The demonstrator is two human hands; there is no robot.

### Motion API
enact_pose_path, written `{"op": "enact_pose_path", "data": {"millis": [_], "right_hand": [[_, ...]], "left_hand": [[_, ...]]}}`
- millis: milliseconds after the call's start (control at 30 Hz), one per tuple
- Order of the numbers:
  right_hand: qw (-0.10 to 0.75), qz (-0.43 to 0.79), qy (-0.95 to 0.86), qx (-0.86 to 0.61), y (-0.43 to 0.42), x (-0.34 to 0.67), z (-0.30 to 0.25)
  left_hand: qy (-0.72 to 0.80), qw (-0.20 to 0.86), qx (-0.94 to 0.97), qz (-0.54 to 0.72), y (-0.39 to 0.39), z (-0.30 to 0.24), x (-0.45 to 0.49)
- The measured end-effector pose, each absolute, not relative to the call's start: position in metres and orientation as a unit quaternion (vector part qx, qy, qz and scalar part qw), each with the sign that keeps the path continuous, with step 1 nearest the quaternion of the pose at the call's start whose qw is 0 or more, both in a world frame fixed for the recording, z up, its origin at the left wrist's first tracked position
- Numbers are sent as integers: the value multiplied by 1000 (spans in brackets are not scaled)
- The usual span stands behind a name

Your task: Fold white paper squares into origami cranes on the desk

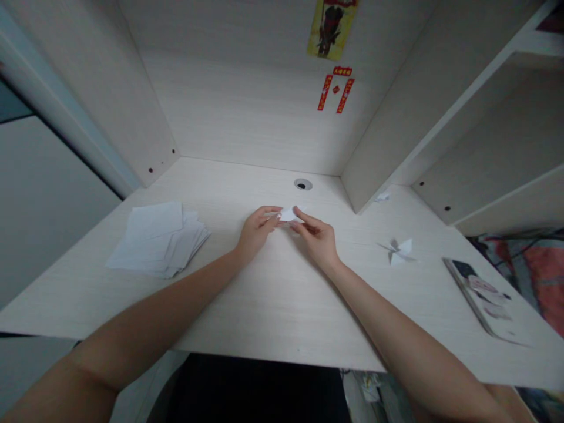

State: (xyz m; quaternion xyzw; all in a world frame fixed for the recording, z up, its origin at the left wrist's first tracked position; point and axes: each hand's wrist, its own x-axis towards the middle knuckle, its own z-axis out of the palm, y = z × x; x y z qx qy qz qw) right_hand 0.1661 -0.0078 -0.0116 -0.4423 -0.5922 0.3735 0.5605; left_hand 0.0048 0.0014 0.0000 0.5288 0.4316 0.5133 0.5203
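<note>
Folded paper piece [288, 214] sat small and white on the tabletop [273, 305], near its middle and towards the back wall, caught between your two hands. You looked to be partway through creasing it. Your left hand [255, 230] was curled, fingertips closed on the piece's 9 o'clock edge. Your right hand [318, 239] pinched the 3 o'clock edge between thumb and forefinger, the other fingers loosely bent. Any further crease would have called for holding one side down while the other side pressed, since the piece was tiny. A stack of white paper sheets [158, 239] lay at 9 o'clock from your hands, a finished paper crane [399, 251] at 3 o'clock, and a cable hole [302, 184] at 12 o'clock.
</note>
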Motion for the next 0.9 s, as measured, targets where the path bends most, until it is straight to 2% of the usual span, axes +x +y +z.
{"op": "enact_pose_path", "data": {"millis": [233,433,600,900], "right_hand": [[545,356,-616,-443,-8,165,-11],[532,403,-642,-377,-8,164,-3],[509,414,-648,-388,-6,166,-3],[547,445,-586,-399,-4,166,-8]], "left_hand": [[415,503,551,521,3,-4,4],[408,489,562,528,2,-5,4],[403,503,550,530,-1,-2,5],[402,500,565,519,-4,5,6]]}}
